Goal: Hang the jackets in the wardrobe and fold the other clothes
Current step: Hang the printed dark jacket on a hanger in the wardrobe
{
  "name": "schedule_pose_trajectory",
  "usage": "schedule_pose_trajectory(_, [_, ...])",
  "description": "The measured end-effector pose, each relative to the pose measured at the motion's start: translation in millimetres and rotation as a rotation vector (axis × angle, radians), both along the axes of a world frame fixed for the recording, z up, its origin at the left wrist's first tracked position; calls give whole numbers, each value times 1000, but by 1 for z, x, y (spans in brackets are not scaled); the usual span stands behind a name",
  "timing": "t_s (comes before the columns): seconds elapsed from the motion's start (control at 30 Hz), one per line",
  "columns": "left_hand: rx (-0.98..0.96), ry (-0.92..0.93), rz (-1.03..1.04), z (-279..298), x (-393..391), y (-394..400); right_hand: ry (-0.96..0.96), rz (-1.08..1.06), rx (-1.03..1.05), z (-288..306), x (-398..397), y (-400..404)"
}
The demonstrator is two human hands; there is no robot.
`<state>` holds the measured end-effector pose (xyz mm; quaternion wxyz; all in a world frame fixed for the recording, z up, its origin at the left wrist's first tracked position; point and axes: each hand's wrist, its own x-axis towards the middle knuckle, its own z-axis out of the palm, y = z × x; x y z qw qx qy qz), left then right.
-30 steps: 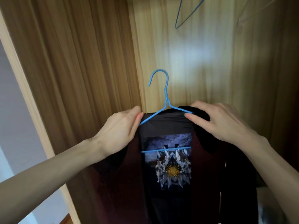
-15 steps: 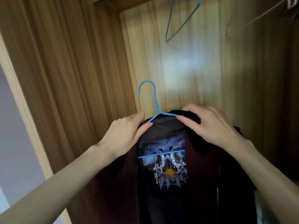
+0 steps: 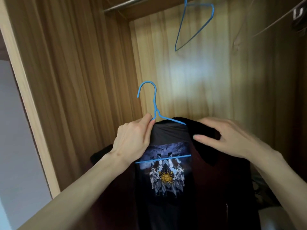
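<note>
Head view: the jacket [image 3: 207, 188] is filling the lower centre of the frame, draped on a blue hanger [image 3: 155, 103] inside the wardrobe [image 3: 79, 72]. The left hand [image 3: 132, 141] is pinching the hanger just below its hook, at the jacket's collar. The right hand [image 3: 232, 138] is gripping the dark collar, centre right, thumb curling underneath. A spare hanger [image 3: 194, 25] is dangling at upper right, the rail [image 3: 126, 4] running along the top edge.

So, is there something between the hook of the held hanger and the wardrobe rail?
Nothing visible blocks it. The blue hanger has open space up to the rail; the empty hanger hangs off to the right.
</note>
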<state>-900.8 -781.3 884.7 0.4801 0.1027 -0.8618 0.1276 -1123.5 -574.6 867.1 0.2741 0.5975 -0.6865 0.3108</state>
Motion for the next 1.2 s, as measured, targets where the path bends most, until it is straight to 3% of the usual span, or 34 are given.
schedule_pose_trajectory(0.23, [-114,-48,24,37,-15,-7,-23,-21,-109,20,-3,-6])
schedule_pose_trajectory(0.5, [-183,73,-24,92,-28,-13,11,-88,-66,95,14,-10])
schedule_pose_trajectory(0.73, [-146,192,-85,148,-40,-41,137,-375,-309,145,51,-18])
schedule_pose_trajectory(0.97, [125,183,-159,194,-62,-61,248,-678,-417,195,86,-53])
schedule_pose_trajectory(1.07, [259,149,-102,207,-72,-66,263,-718,-434,218,89,-75])
schedule_pose_trajectory(1.2, [526,164,-226,225,-82,-81,294,-758,-467,252,93,-96])
